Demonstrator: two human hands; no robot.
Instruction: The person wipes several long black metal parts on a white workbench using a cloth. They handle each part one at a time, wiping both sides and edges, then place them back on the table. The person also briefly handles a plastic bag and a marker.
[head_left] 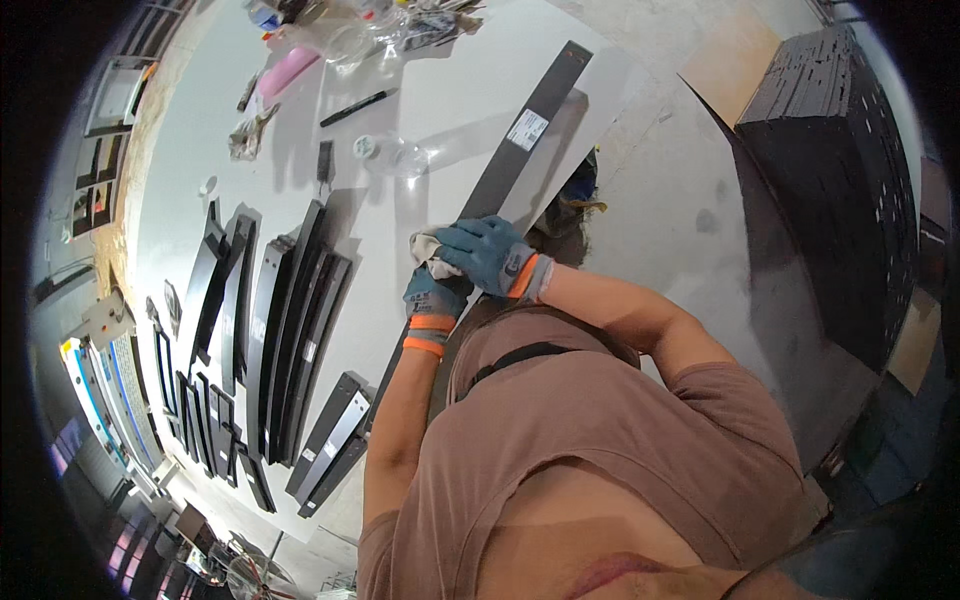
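We are partway through working one long dark bar (500,172), as far as we can judge: it runs under both hands, with one stretch reaching beyond them and another passing back beside the left forearm. A pale cloth (425,247) is bunched right at the hands, against the bar, so wiping looks to be the step underway. Our gloved right hand (486,246) is mostly closed, fingers bent over the cloth; our left hand (436,293) sits just beside and partly beneath it, close against cloth and bar, and we cannot tell how tightly it grips.

Beyond the hands, the bar carries a white label (527,130), so that much is in place. We cannot tell from its surface which stretches are finished.

To the left of the hands, a group of long dark bars (270,340) lies on the white tabletop (490,40), with shorter dark strips (195,420) farther left. Nearer the left forearm lies another small cluster of bars (330,440). None of these is being touched, and whether they are done or still waiting does not show.
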